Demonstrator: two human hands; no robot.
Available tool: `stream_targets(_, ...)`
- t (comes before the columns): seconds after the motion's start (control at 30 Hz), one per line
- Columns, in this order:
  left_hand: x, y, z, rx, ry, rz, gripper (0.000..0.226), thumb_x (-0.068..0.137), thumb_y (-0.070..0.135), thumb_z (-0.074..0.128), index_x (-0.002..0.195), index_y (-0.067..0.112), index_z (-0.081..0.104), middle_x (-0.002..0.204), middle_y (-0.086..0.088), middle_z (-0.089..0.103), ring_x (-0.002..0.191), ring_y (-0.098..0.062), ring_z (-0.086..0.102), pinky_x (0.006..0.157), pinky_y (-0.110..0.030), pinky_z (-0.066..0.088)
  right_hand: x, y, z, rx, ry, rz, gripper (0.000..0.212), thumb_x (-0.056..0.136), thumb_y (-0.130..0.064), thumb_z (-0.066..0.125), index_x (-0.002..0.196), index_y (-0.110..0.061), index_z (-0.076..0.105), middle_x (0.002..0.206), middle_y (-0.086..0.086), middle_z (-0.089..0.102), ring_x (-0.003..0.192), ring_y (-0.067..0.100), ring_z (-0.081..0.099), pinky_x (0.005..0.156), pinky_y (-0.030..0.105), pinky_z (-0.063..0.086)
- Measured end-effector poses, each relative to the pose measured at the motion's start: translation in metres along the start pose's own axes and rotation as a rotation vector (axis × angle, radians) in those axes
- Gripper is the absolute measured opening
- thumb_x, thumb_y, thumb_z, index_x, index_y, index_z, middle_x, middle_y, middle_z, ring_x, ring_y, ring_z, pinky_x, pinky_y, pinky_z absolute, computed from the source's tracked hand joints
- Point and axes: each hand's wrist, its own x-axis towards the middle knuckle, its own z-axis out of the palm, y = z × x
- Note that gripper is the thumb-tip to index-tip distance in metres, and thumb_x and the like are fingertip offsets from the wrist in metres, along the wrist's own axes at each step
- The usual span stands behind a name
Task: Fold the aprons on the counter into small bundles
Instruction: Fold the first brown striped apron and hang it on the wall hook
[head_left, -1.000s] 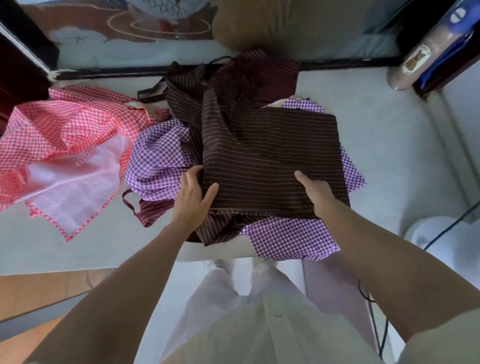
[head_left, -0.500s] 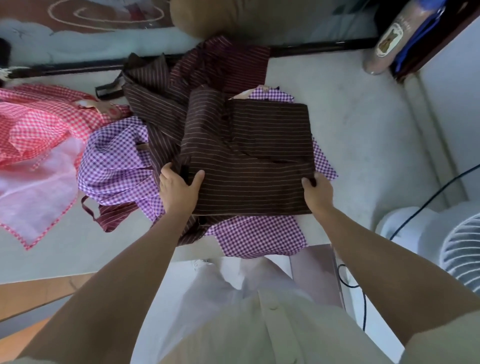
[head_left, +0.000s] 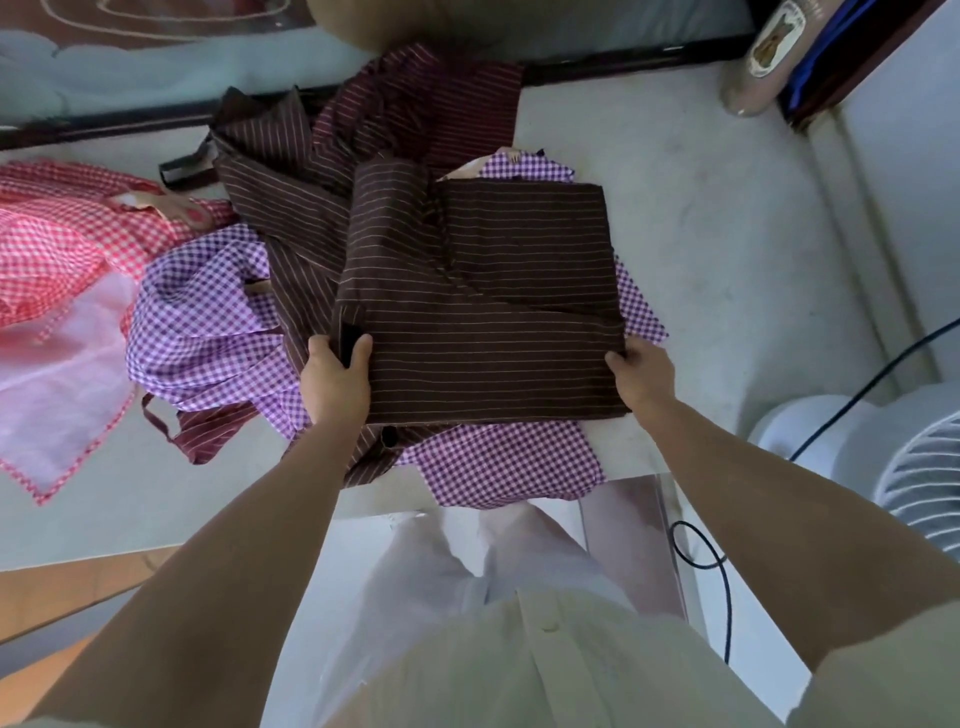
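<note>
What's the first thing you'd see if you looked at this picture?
In the middle, a brown striped apron lies partly folded on the pile, the left hand gripping its near left corner and the right hand its near right corner. Bright cloth shows around it: a purple checked apron underneath, and a red checked apron at the far left of the counter.

Dark brown pin-striped apron (head_left: 483, 312) between both hands, purple-white gingham apron (head_left: 208, 322) beneath, red-white gingham apron (head_left: 62, 234) left of left hand (head_left: 335, 384).
</note>
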Motion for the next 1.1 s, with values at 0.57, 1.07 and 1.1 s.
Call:
stream_targets(0.57,0.011,0.010,-0.008,0.009,-0.077,0.021,0.056,0.093,0.056,0.051,0.130,0.013,0.050,0.108,0.003,0.058,0.097,-0.016,0.056,0.083,-0.032,0.049,-0.031,-0.069,0.063,-0.401,-0.210,-0.781,0.055,0.102,-0.036,0.044,0.153,-0.023,0.029,0.163,0.005,0.017,0.150,0.024,0.013,0.121,0.047,0.013)
stream_targets(1.07,0.124,0.058,-0.027,-0.342,-0.320,-0.014,0.061,0.080,0.058,0.066,0.121,0.013,0.062,0.102,-0.002,0.071,0.089,-0.017,0.070,0.087,-0.041,0.057,0.055,-0.232,0.062,0.297,-0.611,-0.018,0.075,0.085,-0.055,0.067,0.141,-0.011,0.044,0.130,-0.004,0.052,0.119,0.017,0.052,0.090,0.027,0.041)
stream_targets(1.1,0.131,0.064,-0.026,-0.377,-0.369,-0.066,0.064,0.080,0.056,0.068,0.124,0.010,0.059,0.105,-0.004,0.070,0.092,-0.018,0.070,0.086,-0.039,0.058,0.059,-0.240,0.065,0.282,-0.643,-0.020,0.075,0.082,-0.054,0.071,0.140,-0.011,0.048,0.131,-0.002,0.055,0.120,0.018,0.054,0.090,0.027,0.042)
